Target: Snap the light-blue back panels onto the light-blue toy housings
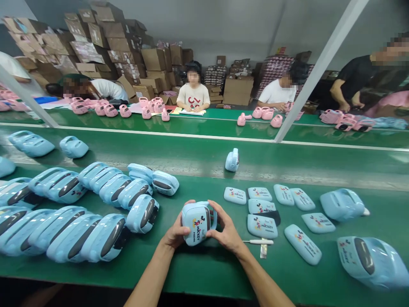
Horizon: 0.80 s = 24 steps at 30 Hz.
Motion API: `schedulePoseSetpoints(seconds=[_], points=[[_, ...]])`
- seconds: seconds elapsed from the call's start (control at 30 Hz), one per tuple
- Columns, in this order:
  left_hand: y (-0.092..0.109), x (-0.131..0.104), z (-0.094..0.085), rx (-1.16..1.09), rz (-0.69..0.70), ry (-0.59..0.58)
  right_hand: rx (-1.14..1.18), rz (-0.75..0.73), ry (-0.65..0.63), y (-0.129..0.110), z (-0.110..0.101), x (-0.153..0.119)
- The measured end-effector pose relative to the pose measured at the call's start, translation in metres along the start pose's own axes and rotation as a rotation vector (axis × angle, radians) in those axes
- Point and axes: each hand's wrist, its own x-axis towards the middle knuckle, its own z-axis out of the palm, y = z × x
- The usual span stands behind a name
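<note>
Between my two hands is a light blue plastic housing (193,226) with a carry handle, a dark window and a printed mouse picture with the word Mickey. My left hand (177,230) grips its left side, thumb on the printed face. My right hand (225,228) holds the handle side, fingers curled over the top and thumb near the lower edge. To the right lie several loose light blue printed panels (262,226). A screwdriver (261,241) with a white handle rests beside my right hand, on a small pale strip (263,251).
Rows of blue housings (105,238) fill the left side. More blue housings (372,260) sit at the right. One housing (232,160) stands on the belt (191,157) ahead. Across it, several people work at a green bench with pink housings (124,111). A slanted white post (319,72) rises at right.
</note>
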Motion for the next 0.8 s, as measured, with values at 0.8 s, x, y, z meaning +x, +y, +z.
schedulePoseSetpoints(seconds=[0.8], points=[[-0.014,0.018,-0.015,-0.152,-0.167,0.143,0.056,0.208,0.181,0.015,0.009,0.003]])
